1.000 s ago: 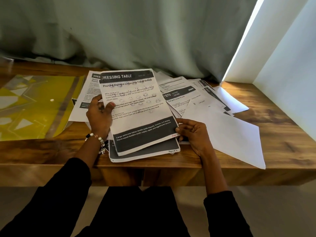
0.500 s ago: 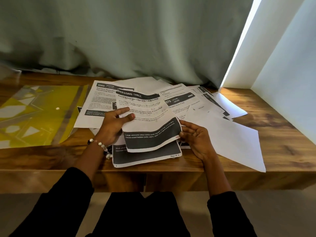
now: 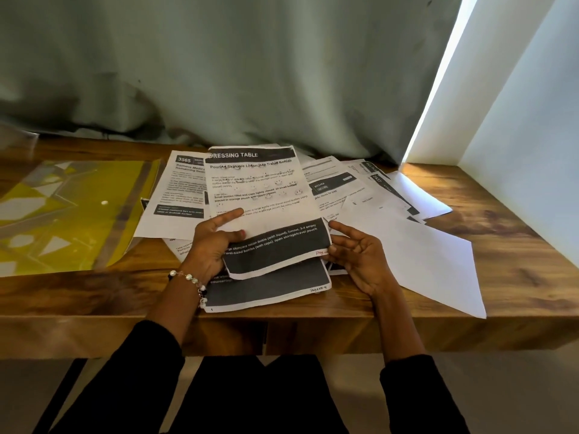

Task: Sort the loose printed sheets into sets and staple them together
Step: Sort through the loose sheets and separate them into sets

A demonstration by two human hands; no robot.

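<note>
I hold up a printed sheet headed "DRESSING TABLE" (image 3: 260, 189) over the desk. My left hand (image 3: 213, 245) grips its lower left edge, thumb on the front and fingers curled behind. My right hand (image 3: 360, 258) touches the sheet's lower right corner with spread, relaxed fingers. Under it lies another sheet with a dark band (image 3: 269, 286) at the desk's front edge. More printed sheets (image 3: 360, 183) fan out to the right, and a sheet numbered 3565 (image 3: 178, 189) lies to the left. No stapler is in view.
A yellow transparent folder (image 3: 62, 214) lies on the wooden desk (image 3: 517, 245) at the left. A blank white sheet (image 3: 432, 261) overhangs the front edge at the right. A grey curtain (image 3: 250, 73) hangs behind; a white wall stands at the right.
The held sheet was curled down half a second ago; now it stands raised and flatter. My left hand has slid to its lower edge, and my right hand's fingers have opened at its corner.
</note>
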